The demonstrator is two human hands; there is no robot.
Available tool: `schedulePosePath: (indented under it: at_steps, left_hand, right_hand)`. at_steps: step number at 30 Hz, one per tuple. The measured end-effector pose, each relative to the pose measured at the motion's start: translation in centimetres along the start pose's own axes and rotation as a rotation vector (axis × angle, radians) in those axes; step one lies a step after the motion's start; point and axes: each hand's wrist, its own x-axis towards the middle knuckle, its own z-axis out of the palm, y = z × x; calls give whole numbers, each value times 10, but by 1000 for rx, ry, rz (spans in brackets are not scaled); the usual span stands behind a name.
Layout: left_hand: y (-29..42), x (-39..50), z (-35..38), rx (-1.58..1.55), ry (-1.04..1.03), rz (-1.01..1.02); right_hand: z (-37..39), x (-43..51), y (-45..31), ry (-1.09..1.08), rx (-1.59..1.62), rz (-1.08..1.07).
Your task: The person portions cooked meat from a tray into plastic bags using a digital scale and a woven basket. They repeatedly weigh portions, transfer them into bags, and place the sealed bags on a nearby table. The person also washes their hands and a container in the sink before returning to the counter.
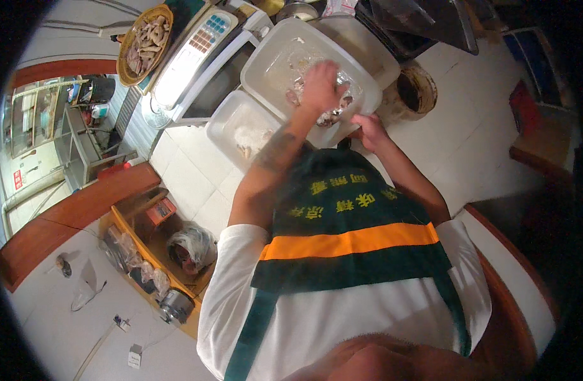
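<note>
A large translucent plastic tub [267, 62] lies before me, with pieces of raw meat [329, 116] and whitish powder at its near end. My left hand [322, 88] is down inside it over the pieces, blurred; whether its fingers grip any is unclear. My right hand [370, 132] is closed on the tub's near right rim. Beside the tub, partly behind my left forearm, a smaller white tub [220, 116] holds white powder [253, 135] and a few pale pieces. Raw meat pieces [150, 40] fill a round woven basket [122, 62] at the upper left.
A white appliance with a keypad [196, 47] stands left of the large tub. Another plastic tub [386, 57] sits behind it, near dark trays [415, 24]. A stained bucket [434, 90] is at the right. An orange-edged wooden box [139, 252] holds a bagged item [191, 247].
</note>
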Motion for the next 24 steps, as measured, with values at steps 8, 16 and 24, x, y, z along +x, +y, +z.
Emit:
schedulePosePath:
  at_steps: [8, 16, 24]
  left_hand:
    - [0, -36, -61, -83, -370, 280]
    - [30, -22, -85, 291, -350, -327]
    - [56, -51, -111, 290, -565, -103]
  right_hand:
    - [3, -23, -24, -34, 124, 14]
    - [32, -32, -47, -153, 82, -10]
    - [38, -30, -50, -324, 102, 78]
